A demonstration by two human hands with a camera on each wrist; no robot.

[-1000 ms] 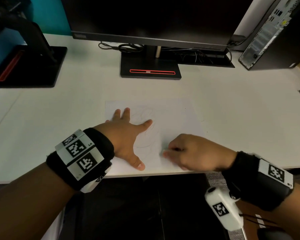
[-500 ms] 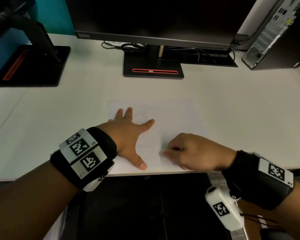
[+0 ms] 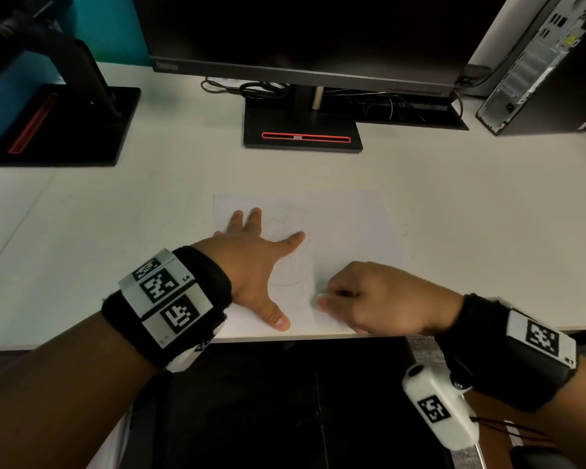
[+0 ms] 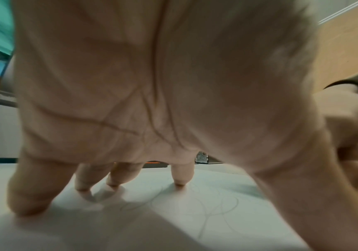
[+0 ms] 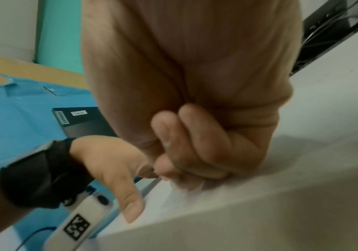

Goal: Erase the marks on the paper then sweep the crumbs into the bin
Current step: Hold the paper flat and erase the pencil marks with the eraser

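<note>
A white sheet of paper [image 3: 345, 225] with faint pencil marks [image 3: 291, 265] lies on the white desk [image 3: 132, 231] near its front edge. My left hand [image 3: 251, 265] presses flat on the sheet's left part, fingers spread; in the left wrist view its fingertips [image 4: 180, 181] touch the paper [image 4: 195, 212]. My right hand [image 3: 323, 301] is curled at the sheet's near edge and pinches a small white eraser [image 3: 318, 297] against the paper. In the right wrist view the right hand [image 5: 184, 152] hides the eraser. A few dark specks [image 3: 405, 233] lie by the sheet's right edge. No bin is in view.
A monitor on a black base [image 3: 301, 137] stands behind the paper, with cables [image 3: 403, 106] to its right. A second black stand [image 3: 65, 126] sits at the back left and a computer tower [image 3: 538, 62] at the back right. The desk's front edge [image 3: 318, 336] runs just under my hands.
Both hands stay where they were on the paper; only the head view has shifted slightly.
</note>
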